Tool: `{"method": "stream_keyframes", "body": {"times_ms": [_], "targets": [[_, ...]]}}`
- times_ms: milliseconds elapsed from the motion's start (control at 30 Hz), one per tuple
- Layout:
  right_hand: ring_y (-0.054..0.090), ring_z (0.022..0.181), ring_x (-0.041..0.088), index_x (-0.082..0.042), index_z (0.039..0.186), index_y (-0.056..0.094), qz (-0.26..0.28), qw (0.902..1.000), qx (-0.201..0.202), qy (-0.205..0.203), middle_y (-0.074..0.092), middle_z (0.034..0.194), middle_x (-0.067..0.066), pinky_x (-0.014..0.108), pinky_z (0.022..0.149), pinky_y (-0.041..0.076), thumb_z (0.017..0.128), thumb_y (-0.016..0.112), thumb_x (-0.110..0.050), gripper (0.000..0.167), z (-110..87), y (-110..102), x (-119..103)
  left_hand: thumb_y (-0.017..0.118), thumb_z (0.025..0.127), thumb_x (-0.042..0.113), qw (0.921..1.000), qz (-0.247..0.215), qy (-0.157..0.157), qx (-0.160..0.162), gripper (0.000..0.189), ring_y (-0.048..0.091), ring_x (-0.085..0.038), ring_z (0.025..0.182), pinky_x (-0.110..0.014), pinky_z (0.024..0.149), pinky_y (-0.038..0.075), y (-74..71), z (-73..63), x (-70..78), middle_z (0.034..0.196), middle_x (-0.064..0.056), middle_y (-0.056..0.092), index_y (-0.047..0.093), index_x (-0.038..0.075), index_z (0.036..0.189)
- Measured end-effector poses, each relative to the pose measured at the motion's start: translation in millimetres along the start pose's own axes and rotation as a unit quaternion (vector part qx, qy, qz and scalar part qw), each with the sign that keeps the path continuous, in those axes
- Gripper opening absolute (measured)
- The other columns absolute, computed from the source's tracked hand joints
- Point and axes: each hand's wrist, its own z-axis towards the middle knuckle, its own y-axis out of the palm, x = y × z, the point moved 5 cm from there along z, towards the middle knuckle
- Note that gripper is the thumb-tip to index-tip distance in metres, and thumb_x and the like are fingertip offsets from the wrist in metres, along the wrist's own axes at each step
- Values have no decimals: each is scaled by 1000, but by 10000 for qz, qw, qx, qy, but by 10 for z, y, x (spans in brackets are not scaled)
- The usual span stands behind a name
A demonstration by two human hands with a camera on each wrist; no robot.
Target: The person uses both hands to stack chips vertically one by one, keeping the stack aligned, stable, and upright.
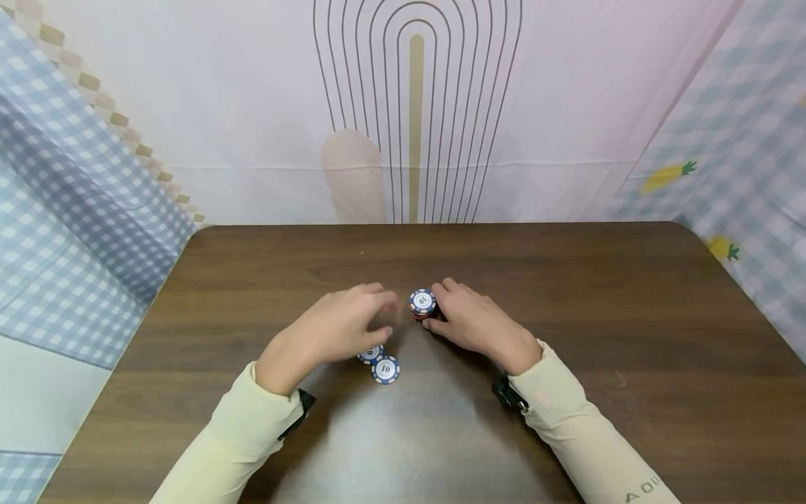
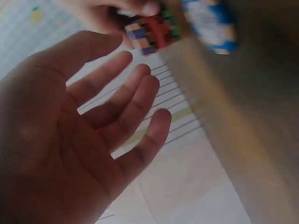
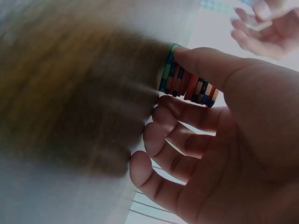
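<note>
A short stack of poker chips (image 1: 422,302) stands on the table, topped by a blue-and-white chip marked 10. My right hand (image 1: 475,318) grips its side, thumb against the near side and fingertips down at the wood. From the right wrist, the chip stack (image 3: 187,83) shows green, red and blue edges between thumb and index finger. To the left, my left hand (image 1: 343,322) hovers with fingers loosely bent and nothing in them. Under it lie two loose blue chips: one (image 1: 385,369) in full sight, the other (image 1: 370,354) partly hidden by the hand.
The brown wooden table (image 1: 567,280) ends at a patterned white cloth (image 1: 252,105) at the back. Blue checked cloth (image 1: 63,245) hangs along the left side, and more (image 1: 755,154) along the right.
</note>
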Motion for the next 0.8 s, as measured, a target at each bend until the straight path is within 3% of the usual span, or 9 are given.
{"method": "stream_keyframes", "body": {"times_ms": [200,367,600,800], "targets": [[62,99,25,-5,123,61,11,10000,17,1,60,112,10,48,82,57,102,72,-33,37,16,4,-10,77,88,11,9992,-108,102,-381,37,65,-20,100,-44,84,56,179,-178,-132,117,0,66,71,16,124],[62,97,25,-4,122,61,-6,10000,-10,0,60,111,10,47,81,57,101,72,-31,36,15,0,-18,79,84,10,9983,-25,305,-496,43,62,-21,99,-45,84,56,271,-254,-181,115,0,64,70,17,126],[63,99,25,-4,125,60,-23,10000,-35,-7,61,113,10,46,82,58,102,71,-33,39,35,7,-38,79,86,10,9985,30,386,-388,42,62,-22,110,-46,88,56,334,-310,-233,117,2,63,72,17,127],[62,97,24,-5,124,60,-18,10000,-57,46,60,111,9,45,80,57,102,71,-33,38,10,9,-27,78,83,11,9989,13,442,-155,39,61,-19,105,-46,89,55,368,-288,-227,112,5,64,73,19,121]]}}
